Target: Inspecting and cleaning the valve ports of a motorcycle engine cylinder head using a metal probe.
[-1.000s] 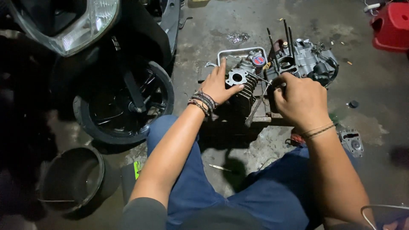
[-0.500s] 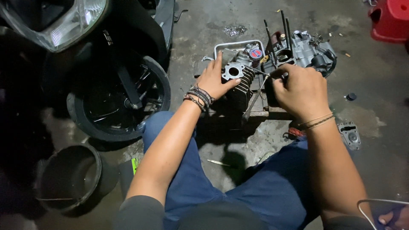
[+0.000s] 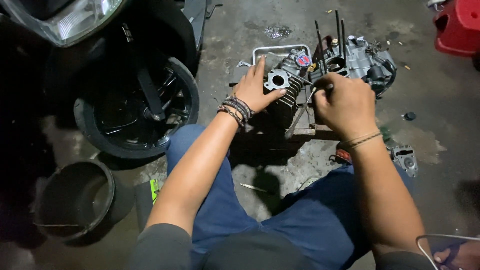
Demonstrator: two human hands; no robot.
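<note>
On the far left, a round black bucket (image 3: 75, 200) sits on the dirty floor; it is too dark inside to tell what is in it. Next to it is the front wheel (image 3: 137, 107) of a parked scooter. In the middle, the left hand (image 3: 255, 90) lies flat on the finned engine cylinder (image 3: 285, 97), with the fingers spread out and pressing on it, not curled around it. The cylinder leans against the engine block (image 3: 360, 60), which sits on the floor in front of the person's knees, with long thin studs (image 3: 330, 35) sticking up from it. Behind the cylinder is a shallow metal tray (image 3: 270, 50); a small part with a red and blue round bit seems to lie in it, and the rest is hidden. The right hand (image 3: 345, 102) is closed tight around a thin metal tool (image 3: 300, 112) that points down and to the left, beside the cylinder's fins. To do this step well, I think the left hand should keep the cylinder steady so it cannot rock, while the right hand moves the tool slowly and softly, so the thin fins do not get bent or scratched. On the far right stands a red plastic stool (image 3: 457, 25).
</note>
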